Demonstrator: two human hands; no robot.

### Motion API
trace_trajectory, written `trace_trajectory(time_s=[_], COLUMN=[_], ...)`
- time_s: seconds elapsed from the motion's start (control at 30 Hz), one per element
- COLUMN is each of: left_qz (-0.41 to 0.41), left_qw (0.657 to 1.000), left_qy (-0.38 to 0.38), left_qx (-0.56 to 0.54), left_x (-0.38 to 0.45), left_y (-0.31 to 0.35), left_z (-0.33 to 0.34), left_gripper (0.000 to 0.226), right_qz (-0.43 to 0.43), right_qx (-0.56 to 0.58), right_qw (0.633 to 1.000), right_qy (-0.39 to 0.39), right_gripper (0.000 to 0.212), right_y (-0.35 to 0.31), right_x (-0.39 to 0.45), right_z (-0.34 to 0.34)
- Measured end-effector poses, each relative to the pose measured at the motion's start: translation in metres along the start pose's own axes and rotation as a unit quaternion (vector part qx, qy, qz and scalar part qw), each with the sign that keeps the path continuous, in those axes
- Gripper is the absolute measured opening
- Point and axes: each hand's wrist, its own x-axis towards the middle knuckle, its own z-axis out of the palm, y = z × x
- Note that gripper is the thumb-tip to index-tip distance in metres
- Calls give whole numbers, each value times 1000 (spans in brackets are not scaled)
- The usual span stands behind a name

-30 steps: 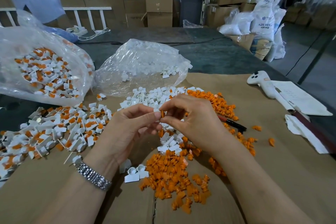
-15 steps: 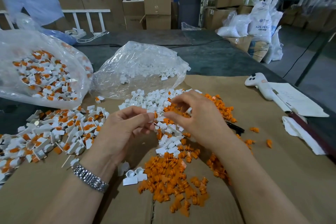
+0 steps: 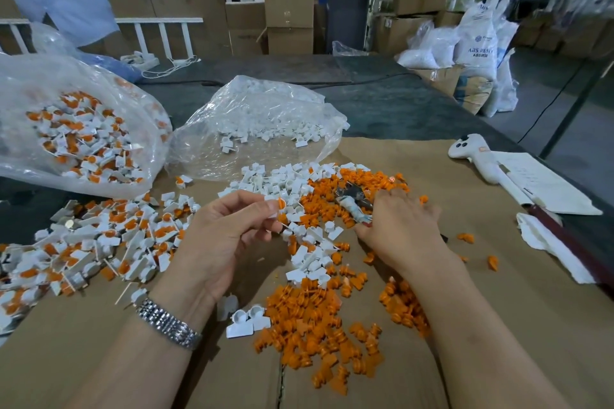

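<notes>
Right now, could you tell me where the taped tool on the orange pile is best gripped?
Take the tool by its tape-wrapped handle, coming from the right beside the right hand: the handle end points that way, while the metal head lies far, among orange plugs.

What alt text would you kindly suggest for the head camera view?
A person's left hand pinches a white cap with an orange plug, while the right hand covers a taped tool among loose orange plugs and white caps on cardboard.

Held cap (image 3: pixel 279 206): matt white plastic, orange insert
Loose plugs (image 3: pixel 309 325): smooth orange plastic
Bag (image 3: pixel 216 161), upper centre: glossy, crinkled clear film
Table cover (image 3: pixel 465 309): matt brown cardboard
Watch band (image 3: pixel 167 325): shiny metal
</notes>
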Motion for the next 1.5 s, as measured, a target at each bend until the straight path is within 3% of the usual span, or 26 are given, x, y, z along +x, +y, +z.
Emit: trace_trajectory(time_s=[0.2,0.33,0.4,0.47,0.53,0.87,1.17,1.5], left_qz=[-6,7,16,24,33,87,105,85], left_qw=[998,996,996,996,995,990,989,988], left_qy=[30,45,45,43,51,66,92,105], left_qx=[-48,-78,-80,-79,-79,-88,-55,-69], left_x=[0,1,1,0,0,0,2,1], left_y=[2,3,3,2,2,0,-4,-6], left_z=[1,1,0,1,1,5,3,6], left_gripper=[7,14,22,27,28,17,34,20], right_qz=[-4,-62,-100,-142,-168,-202,-232,-195], right_qx=[137,331,419,494,506,363,300,270], right_qw=[990,940,902,853,830,891,917,942], right_qy=[45,64,4,-96,-164,-180,-126,-42], right_gripper=[32,29,17,15,17,35,35,38], right_y=[3,3,2,-2,-8,-34,-46,-57], right_x=[2,-4,-12,-22,-29,-36,-38,-40], right_z=[-7,-24,-33,-40,-42,-43,-35,-17])
